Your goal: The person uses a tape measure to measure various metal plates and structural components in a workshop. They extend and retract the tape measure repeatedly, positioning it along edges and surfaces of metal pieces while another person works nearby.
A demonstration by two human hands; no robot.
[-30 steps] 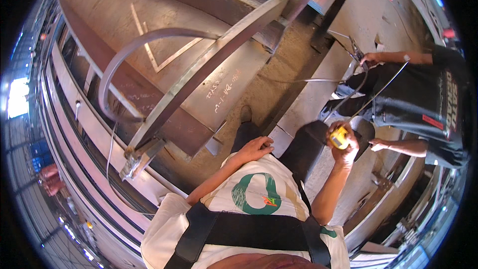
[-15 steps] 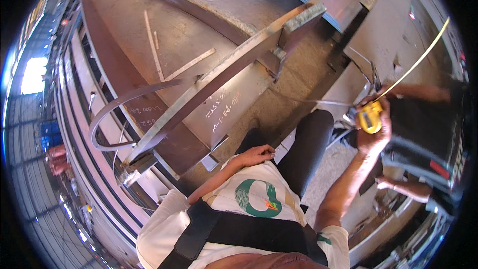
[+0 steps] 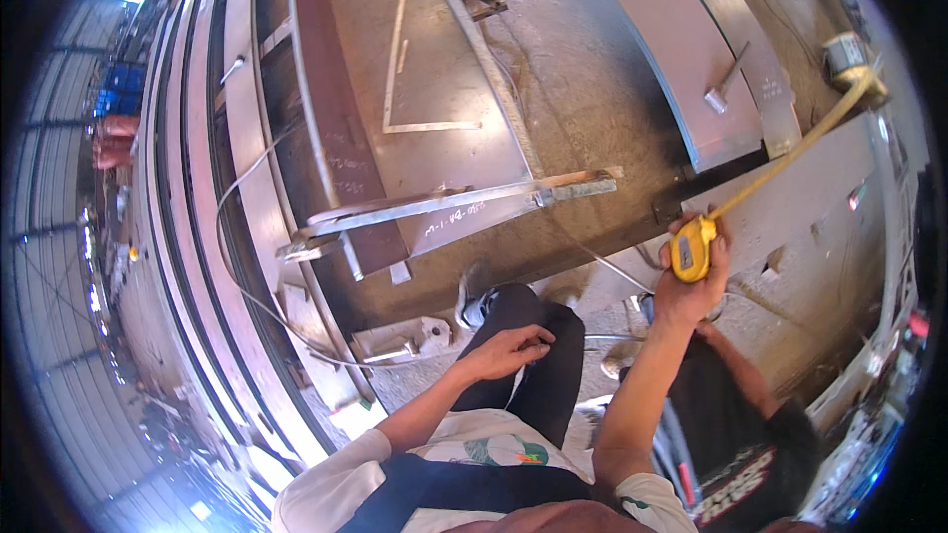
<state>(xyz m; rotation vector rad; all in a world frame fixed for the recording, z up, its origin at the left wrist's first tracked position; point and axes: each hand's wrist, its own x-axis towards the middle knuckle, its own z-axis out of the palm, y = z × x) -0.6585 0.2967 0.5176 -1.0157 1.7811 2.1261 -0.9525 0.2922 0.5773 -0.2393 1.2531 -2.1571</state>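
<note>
My right hand [image 3: 688,281] is raised and grips a yellow tape measure [image 3: 690,248]. Its yellow blade [image 3: 796,145] is pulled out and runs up to the right toward a small can-like object [image 3: 847,54] at the far end. My left hand [image 3: 511,347] rests on my thigh in dark trousers, fingers loosely curled, holding nothing. In front of my knee lies a long steel bar [image 3: 464,201] on a big steel plate [image 3: 434,59].
Another person in a black shirt [image 3: 743,454] crouches close at my lower right. Long steel beams [image 3: 247,138] run along the left. A second plate [image 3: 691,49] with a hammer [image 3: 724,84] lies at upper right. A thin cable [image 3: 242,266] loops across the left.
My view has swung, so the steel plates and beams shifted. My right hand has stayed raised with the tape measure, and the blade is still out. My left hand stays on my thigh.
</note>
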